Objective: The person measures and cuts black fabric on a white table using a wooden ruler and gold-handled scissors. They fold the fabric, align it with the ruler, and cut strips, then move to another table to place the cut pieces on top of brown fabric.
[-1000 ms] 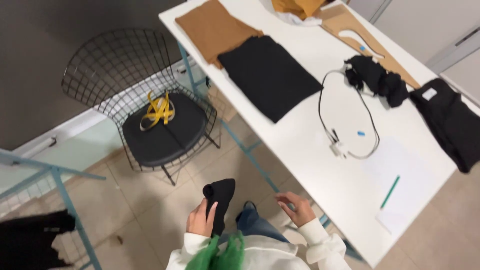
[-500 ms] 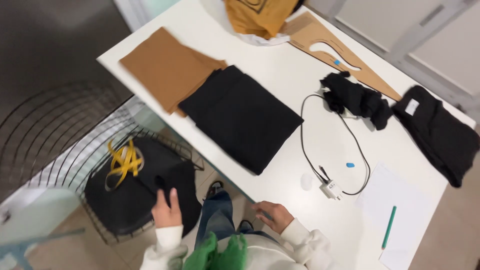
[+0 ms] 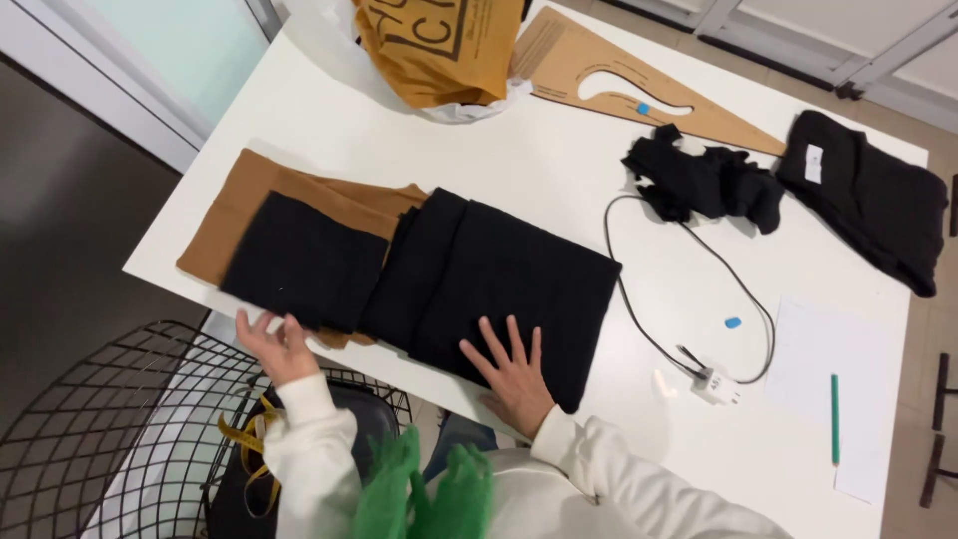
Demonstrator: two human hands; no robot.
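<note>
Hands are now being pressed onto cloth: left hand [image 3: 271,344], fingers spread, on the small black piece [image 3: 299,262], seemingly newly laid; right hand [image 3: 514,371] flat, open, on the large black fabric [image 3: 499,279] beside it.

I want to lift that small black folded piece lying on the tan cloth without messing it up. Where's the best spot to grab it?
Probably the near edge of the small black folded piece, from the table's front side. That edge lies close to the table rim, where the left hand already rests with fingers at it. The piece lies flat on the tan cloth, so slide fingers under and pinch there.
</note>
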